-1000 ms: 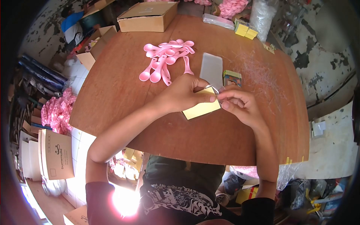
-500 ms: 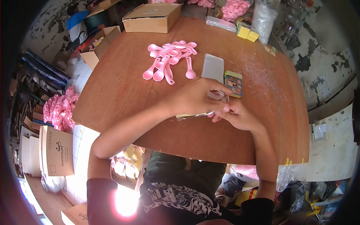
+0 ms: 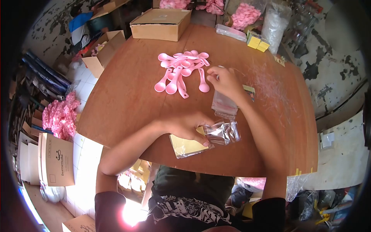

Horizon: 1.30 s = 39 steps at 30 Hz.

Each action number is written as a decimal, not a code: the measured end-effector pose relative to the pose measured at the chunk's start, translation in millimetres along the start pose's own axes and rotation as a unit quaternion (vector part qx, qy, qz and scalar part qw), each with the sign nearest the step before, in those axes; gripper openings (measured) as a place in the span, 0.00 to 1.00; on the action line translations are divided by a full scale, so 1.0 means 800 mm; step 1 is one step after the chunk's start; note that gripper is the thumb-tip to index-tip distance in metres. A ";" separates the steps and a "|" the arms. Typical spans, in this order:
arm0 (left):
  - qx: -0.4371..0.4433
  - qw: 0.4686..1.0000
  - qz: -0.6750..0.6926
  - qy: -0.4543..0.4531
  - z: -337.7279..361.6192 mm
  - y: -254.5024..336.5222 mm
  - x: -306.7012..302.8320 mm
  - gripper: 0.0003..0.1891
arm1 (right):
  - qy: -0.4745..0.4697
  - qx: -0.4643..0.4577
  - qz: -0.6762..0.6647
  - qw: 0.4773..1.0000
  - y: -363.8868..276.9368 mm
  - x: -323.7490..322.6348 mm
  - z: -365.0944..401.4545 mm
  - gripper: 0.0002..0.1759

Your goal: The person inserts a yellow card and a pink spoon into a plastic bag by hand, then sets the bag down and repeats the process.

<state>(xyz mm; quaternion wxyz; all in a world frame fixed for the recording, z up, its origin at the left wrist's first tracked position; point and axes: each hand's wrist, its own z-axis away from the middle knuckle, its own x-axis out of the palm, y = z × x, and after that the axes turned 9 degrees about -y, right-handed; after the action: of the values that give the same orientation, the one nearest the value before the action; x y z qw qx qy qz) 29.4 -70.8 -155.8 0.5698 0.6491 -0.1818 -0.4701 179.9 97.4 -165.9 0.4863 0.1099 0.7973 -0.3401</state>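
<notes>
My left hand point(image 3: 190, 127) is closed on a clear plastic bag point(image 3: 224, 133) near the front of the table. A yellow card point(image 3: 185, 146) shows under the plastic below its fingers. My right hand point(image 3: 226, 82) is beside the pink measuring spoons point(image 3: 179, 62), its fingers loosely curled and apart, with nothing visible in them. Closest to its fingertips is a single pink spoon point(image 3: 203, 82) lying bowl toward me. Under the right wrist lies a stack of clear plastic bags point(image 3: 224, 103), and the forearm partly covers a small printed card pack point(image 3: 249, 91).
On the brown table point(image 3: 127, 89) a cardboard box point(image 3: 160, 25) stands at the back left. Thin plastic strips point(image 3: 270, 89) are scattered on the right. Yellow packs point(image 3: 257, 41) and a bag of clear plastic point(image 3: 275, 29) are at the far right corner.
My hands were together over the bag and have separated. The left moved down toward me with the bag; the right moved up and left to the spoons. The view shifted slightly.
</notes>
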 end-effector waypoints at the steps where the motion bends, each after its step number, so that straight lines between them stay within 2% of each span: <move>1: 0.000 1.000 -0.002 -0.001 0.002 0.002 -0.001 0.23 | 0.002 0.000 0.000 1.000 -0.013 0.004 -0.013 0.11; 3: 0.005 1.000 0.001 0.017 0.006 0.005 -0.002 0.22 | -0.061 0.075 0.113 0.989 -0.034 0.012 -0.036 0.11; 6: 0.022 0.998 0.039 0.040 0.011 0.006 -0.003 0.22 | -0.002 0.070 0.172 0.983 -0.032 0.040 -0.056 0.13; 7: 0.022 0.998 0.039 0.040 0.011 0.004 -0.003 0.22 | 0.006 0.086 0.169 0.982 -0.030 0.045 -0.059 0.18; 8: 0.034 0.996 0.053 0.059 0.010 0.000 -0.002 0.21 | 0.005 0.086 0.169 0.982 -0.024 0.045 -0.062 0.18; 10: 0.048 0.993 0.069 0.078 0.009 -0.002 -0.002 0.20 | -0.038 0.110 0.048 0.992 -0.012 0.034 -0.059 0.24; 11: 0.051 0.989 0.081 0.109 0.009 -0.002 -0.002 0.20 | -0.049 0.106 -0.069 0.991 -0.003 0.027 -0.054 0.22; 12: 0.055 0.984 0.093 0.139 0.008 -0.003 -0.002 0.19 | -0.050 0.107 -0.066 0.991 0.003 0.016 -0.045 0.22; 14: 0.059 0.983 0.096 0.146 0.006 -0.009 -0.003 0.20 | 0.018 0.087 -0.282 0.955 0.004 -0.012 -0.019 0.16; 16: 0.071 0.973 0.099 0.194 0.005 -0.010 -0.004 0.21 | 0.126 0.081 -0.308 0.940 -0.022 -0.047 0.016 0.09; 17: 0.036 0.972 0.114 0.200 0.006 -0.008 -0.005 0.21 | 0.165 0.074 -0.319 0.930 -0.034 -0.064 0.033 0.11; 18: 0.039 0.973 0.115 0.199 0.007 -0.004 -0.006 0.21 | 0.203 0.067 -0.329 0.920 -0.043 -0.079 0.050 0.13; 19: 0.000 0.971 0.109 0.212 0.008 0.001 -0.007 0.22 | 0.204 0.068 -0.327 0.920 -0.047 -0.089 0.064 0.13; 20: -0.040 0.968 0.103 0.225 0.008 0.004 -0.008 0.22 | 0.244 0.029 -0.376 0.893 -0.051 -0.098 0.077 0.16; 21: -0.042 0.968 0.093 0.228 0.007 0.002 -0.007 0.22 | 0.283 -0.009 -0.423 0.861 -0.054 -0.103 0.089 0.19; 24: -0.025 0.970 0.078 0.231 0.001 -0.002 -0.002 0.22 | 0.276 -0.036 -0.429 0.859 -0.069 -0.105 0.116 0.24; 26: -0.030 0.973 0.088 0.212 -0.003 -0.007 0.002 0.22 | 0.271 -0.034 -0.422 0.865 -0.065 -0.094 0.127 0.24; 28: 0.021 0.974 0.086 0.207 -0.007 -0.009 0.006 0.23 | 0.250 -0.019 -0.398 0.883 -0.067 -0.085 0.131 0.22; 35: -0.007 0.975 0.077 0.209 -0.010 -0.015 0.011 0.23 | 0.203 0.007 -0.434 0.878 -0.068 -0.066 0.133 0.22; 37: 0.079 0.966 0.053 0.241 -0.014 -0.019 0.013 0.23 | 0.203 -0.001 -0.437 0.876 -0.073 -0.057 0.132 0.22; 39: 0.084 0.964 0.043 0.247 -0.013 -0.018 0.015 0.22 | 0.203 -0.008 -0.440 0.875 -0.077 -0.051 0.132 0.22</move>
<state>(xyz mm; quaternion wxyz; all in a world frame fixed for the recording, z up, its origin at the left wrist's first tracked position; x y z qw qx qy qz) 39.6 -69.7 -174.3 0.5601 0.7820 -0.1027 -0.2533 243.7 -10.5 -135.6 0.1149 -0.1896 0.8474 -0.4824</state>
